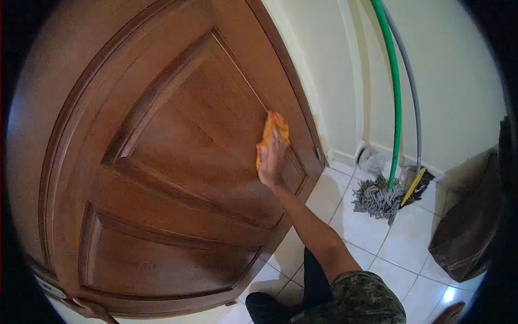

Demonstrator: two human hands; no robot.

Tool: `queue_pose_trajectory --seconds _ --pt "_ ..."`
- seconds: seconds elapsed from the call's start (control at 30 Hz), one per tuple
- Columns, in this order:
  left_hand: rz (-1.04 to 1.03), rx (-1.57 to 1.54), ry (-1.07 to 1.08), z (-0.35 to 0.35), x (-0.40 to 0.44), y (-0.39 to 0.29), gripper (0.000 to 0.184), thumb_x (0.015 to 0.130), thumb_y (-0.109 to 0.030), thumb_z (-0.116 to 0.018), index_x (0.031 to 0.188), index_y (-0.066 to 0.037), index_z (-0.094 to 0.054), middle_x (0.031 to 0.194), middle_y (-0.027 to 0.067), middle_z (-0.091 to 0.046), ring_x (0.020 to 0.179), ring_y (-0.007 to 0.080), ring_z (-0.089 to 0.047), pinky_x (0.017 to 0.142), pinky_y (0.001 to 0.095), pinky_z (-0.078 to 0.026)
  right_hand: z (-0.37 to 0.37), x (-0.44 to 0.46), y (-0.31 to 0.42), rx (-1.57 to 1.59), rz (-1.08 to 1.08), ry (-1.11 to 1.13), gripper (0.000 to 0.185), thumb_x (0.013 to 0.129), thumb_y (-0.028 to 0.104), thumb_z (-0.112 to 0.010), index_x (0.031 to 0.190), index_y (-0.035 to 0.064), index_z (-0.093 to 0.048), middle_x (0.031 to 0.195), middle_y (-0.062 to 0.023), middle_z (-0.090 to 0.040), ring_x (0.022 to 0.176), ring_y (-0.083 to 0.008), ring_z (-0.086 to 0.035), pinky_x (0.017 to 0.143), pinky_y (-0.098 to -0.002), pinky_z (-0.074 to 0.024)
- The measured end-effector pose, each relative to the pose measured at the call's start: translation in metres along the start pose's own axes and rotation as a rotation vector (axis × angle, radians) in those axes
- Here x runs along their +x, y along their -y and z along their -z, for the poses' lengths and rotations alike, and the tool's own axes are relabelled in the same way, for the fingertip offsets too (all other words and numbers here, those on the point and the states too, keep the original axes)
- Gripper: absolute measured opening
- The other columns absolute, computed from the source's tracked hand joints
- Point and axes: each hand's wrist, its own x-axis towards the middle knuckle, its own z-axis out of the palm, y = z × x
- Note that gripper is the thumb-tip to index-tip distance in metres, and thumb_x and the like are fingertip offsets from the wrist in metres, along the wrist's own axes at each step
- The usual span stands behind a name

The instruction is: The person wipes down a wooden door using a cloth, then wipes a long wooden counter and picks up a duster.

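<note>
My right hand (271,162) presses an orange cloth (275,125) against a brown wooden door (199,129). The cloth lies along the moulding of the large raised panel, with my fingers over it. Down at the lower left, my left hand (89,309) grips the door's edge near a metal lock plate (49,287); part of this hand is cut off by the dark rim of the view. A smaller lower panel (167,263) lies between the two hands.
A grey string mop (377,197) with a green handle (396,92) leans in the corner, beside a yellow-edged broom (414,186) with a grey handle. A clear plastic bag (372,160) lies behind them. Dark brown fabric (469,227) hangs at right, above white floor tiles (402,245).
</note>
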Motion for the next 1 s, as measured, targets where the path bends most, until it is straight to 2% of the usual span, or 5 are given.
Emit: queue_pose_trajectory --seconds 0.47,0.63,0.73,0.83,1.0 --pt "0.04 -0.103 0.0 0.0 -0.002 -0.012 0.062 0.102 -0.044 -0.041 0.146 -0.001 -0.035 0.15 0.0212 -0.036 0.136 0.0359 -0.037 0.114 0.0406 -0.03 -0.001 -0.05 -0.013 -0.052 -0.233 -0.016 0.055 0.101 0.025 -0.035 0.147 -0.0045 -0.028 0.154 -0.0263 -0.022 0.144 -0.0425 -0.018 0.116 -0.0533 -0.0144" --pt "-0.075 -0.026 -0.024 0.001 0.001 -0.005 0.063 0.102 -0.046 -0.04 0.146 -0.001 -0.036 0.149 0.0215 -0.037 0.137 0.0358 -0.036 0.114 0.0411 -0.028 -0.004 -0.028 0.063 -0.016 -0.033 0.061 0.064 0.093 0.029 -0.048 0.147 -0.0004 -0.031 0.155 -0.0254 -0.021 0.145 -0.0414 -0.017 0.116 -0.0556 -0.0103" --pt "-0.071 -0.018 -0.029 -0.001 0.004 -0.005 0.064 0.102 -0.045 -0.039 0.145 0.002 -0.036 0.149 0.0227 -0.037 0.138 0.0361 -0.034 0.116 0.0405 -0.026 -0.009 -0.01 0.085 -0.048 0.432 0.289 0.064 0.093 0.028 -0.048 0.15 0.0053 -0.029 0.158 -0.0202 -0.02 0.147 -0.0383 -0.014 0.116 -0.056 -0.0093" --pt "-0.084 -0.029 -0.048 0.002 0.002 -0.003 0.059 0.102 -0.04 -0.043 0.143 0.002 -0.039 0.148 0.023 -0.039 0.137 0.0366 -0.037 0.114 0.0398 -0.028 -0.018 0.035 0.091 0.008 0.004 -0.001 0.063 0.092 0.028 -0.049 0.149 0.0095 -0.032 0.158 -0.018 -0.02 0.147 -0.0369 -0.015 0.116 -0.0552 -0.0099" --pt "-0.027 -0.033 -0.014 0.004 0.005 -0.023 0.057 0.103 -0.037 -0.043 0.143 0.002 -0.039 0.149 0.024 -0.036 0.139 0.0365 -0.033 0.115 0.0443 -0.026 -0.023 0.026 0.149 0.036 0.211 0.135 0.059 0.095 0.029 -0.045 0.15 0.0111 -0.032 0.159 -0.016 -0.021 0.147 -0.0366 -0.016 0.116 -0.0553 -0.0109"
